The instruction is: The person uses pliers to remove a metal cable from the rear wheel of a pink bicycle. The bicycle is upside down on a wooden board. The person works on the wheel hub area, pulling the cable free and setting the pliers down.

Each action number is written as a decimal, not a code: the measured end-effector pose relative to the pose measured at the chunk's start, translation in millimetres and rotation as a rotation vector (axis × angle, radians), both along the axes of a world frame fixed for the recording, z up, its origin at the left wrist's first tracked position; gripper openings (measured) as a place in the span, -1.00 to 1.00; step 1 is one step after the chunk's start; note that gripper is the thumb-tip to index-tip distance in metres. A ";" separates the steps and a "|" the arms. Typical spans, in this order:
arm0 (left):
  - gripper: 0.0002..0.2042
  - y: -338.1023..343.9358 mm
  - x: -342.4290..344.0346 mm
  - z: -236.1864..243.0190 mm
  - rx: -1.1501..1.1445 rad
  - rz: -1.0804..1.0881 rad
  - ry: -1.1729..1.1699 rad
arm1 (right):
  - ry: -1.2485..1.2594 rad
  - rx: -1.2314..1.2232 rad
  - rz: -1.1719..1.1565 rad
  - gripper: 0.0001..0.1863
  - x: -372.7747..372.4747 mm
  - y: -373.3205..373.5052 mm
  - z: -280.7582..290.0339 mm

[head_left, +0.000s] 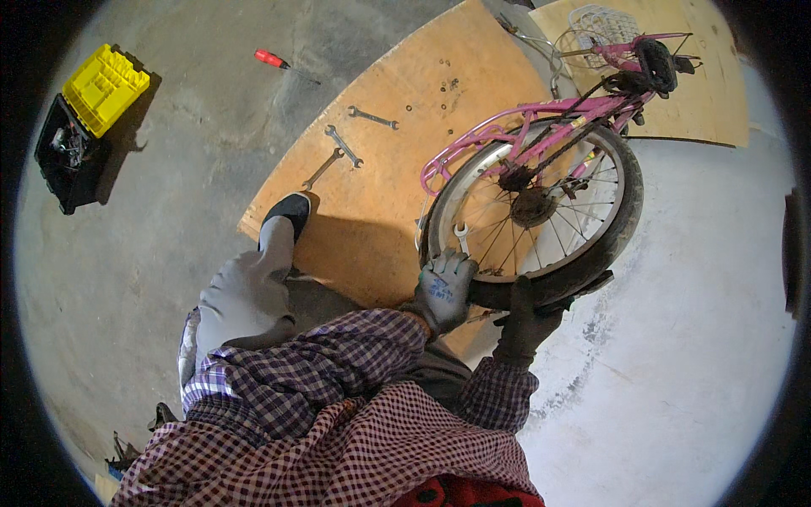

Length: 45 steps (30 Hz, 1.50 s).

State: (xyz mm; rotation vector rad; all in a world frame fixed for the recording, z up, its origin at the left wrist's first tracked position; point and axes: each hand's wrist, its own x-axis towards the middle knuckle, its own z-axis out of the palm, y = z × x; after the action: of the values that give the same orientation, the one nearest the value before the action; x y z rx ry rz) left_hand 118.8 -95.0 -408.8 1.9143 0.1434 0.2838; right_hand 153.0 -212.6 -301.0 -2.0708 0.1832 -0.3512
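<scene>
A pink bicycle [541,139] lies tipped over, its rear wheel toward me with a dirty black tyre [627,211], spokes and a rusty rear hub [532,207]. My left hand [445,291], in a grey glove with blue print on its back, is closed at the near left of the rim. The head of an open-ended wrench [461,237] sticks out past its knuckles, over the spokes. In a dark glove, my right hand [528,325] grips the near edge of the tyre, thumb up on its side; its other fingers are partly hidden.
Three wrenches [344,145] and several small nuts or washers [443,106] lie on the wooden board [380,237]. A red-handled screwdriver [271,58] and an opened black-and-yellow toolbox [76,135] are on the concrete floor. A white basket [601,27] lies at the far right.
</scene>
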 end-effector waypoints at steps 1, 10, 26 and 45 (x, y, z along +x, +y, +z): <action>-0.58 -2.4 0.6 -3.0 0.022 -0.005 0.010 | 0.047 0.028 -0.016 -0.17 -0.7 -0.1 1.6; -0.56 8.3 -2.4 1.0 0.096 -0.212 0.162 | 0.075 0.121 -0.004 -0.07 -4.7 6.7 -0.6; -0.44 16.1 3.8 -17.1 0.026 -0.218 0.147 | -0.114 -0.170 0.178 -0.55 -0.7 37.1 -2.3; 0.03 34.4 30.8 -16.8 0.029 -0.386 0.111 | -0.096 0.116 0.184 -0.49 6.2 42.8 -1.9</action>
State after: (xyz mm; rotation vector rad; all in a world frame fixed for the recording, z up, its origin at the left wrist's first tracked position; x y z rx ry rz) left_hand 149.6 -60.7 -425.6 1.9407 -0.1572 -0.0799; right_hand 159.1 -169.8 -302.9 -1.9340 -0.0434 -0.3186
